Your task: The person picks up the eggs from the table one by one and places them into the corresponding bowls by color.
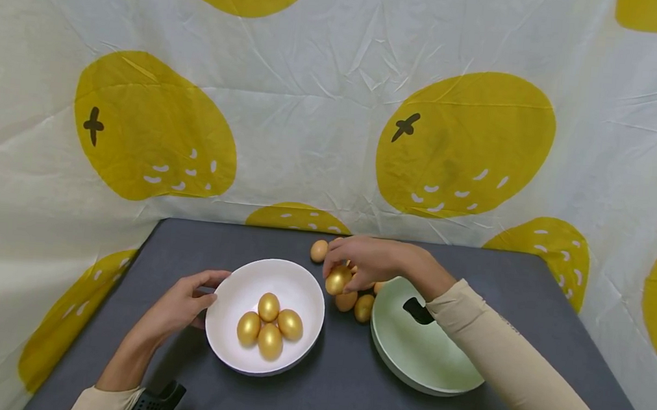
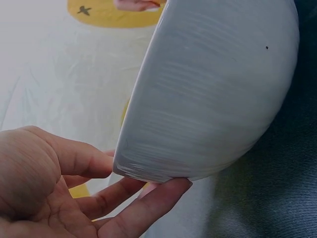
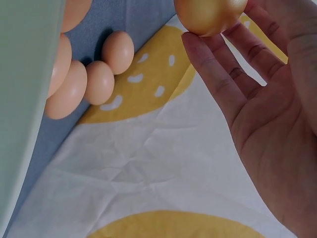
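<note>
My right hand point(image 1: 367, 260) holds a golden egg point(image 1: 337, 280) by its fingertips, over a group of eggs beside the green bowl point(image 1: 422, 343). The right wrist view shows the same golden egg point(image 3: 210, 15) at the fingertips of the right hand point(image 3: 267, 109), cut off by the top edge. On the left, my left hand point(image 1: 179, 306) touches the outside of a white bowl point(image 1: 222, 345) at its rim. Its fingers point(image 2: 148, 208) lie nearly straight against the wall of the white bowl point(image 2: 213, 94). Several golden eggs point(image 1: 270, 342) sit together inside that bowl.
A brown egg point(image 1: 319, 251) lies near the table's back edge, and another golden egg point(image 1: 363, 308) lies against the green bowl. More brown eggs point(image 3: 99, 83) show in the right wrist view. A lemon-print cloth point(image 1: 311, 132) hangs behind the dark table point(image 1: 323, 400).
</note>
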### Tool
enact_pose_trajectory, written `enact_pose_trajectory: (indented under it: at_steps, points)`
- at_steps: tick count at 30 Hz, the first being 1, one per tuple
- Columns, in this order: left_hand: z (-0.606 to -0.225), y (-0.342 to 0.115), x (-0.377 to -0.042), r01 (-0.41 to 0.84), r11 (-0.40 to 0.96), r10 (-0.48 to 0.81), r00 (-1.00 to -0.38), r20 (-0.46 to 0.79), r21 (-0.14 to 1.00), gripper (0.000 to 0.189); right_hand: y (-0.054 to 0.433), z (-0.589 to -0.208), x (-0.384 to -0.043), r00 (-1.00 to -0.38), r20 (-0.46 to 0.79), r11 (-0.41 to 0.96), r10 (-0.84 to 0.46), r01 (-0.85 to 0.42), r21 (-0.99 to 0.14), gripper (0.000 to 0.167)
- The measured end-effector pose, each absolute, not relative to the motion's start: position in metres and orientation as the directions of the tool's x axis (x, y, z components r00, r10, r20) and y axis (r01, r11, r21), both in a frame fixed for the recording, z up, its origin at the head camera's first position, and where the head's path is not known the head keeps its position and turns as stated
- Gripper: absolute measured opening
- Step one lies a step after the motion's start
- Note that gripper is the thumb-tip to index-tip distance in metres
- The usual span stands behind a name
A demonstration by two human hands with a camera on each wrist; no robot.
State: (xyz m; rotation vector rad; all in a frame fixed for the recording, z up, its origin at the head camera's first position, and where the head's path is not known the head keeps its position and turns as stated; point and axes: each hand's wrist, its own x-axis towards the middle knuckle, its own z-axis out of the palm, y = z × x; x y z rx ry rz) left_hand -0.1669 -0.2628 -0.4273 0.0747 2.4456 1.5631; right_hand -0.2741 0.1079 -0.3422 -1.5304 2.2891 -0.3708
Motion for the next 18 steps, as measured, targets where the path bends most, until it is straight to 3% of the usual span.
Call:
enact_pose_trajectory:
  at_steps: [18]
  points:
    - [-0.429, -0.264, -0.169, -0.092, 0.429, 0.147, -0.974, -0.170, 0.899, 0.049, 0.084, -0.345, -0.272, -0.266, -0.162, 0.308, -0.950, -0.886, -0.347, 0.031]
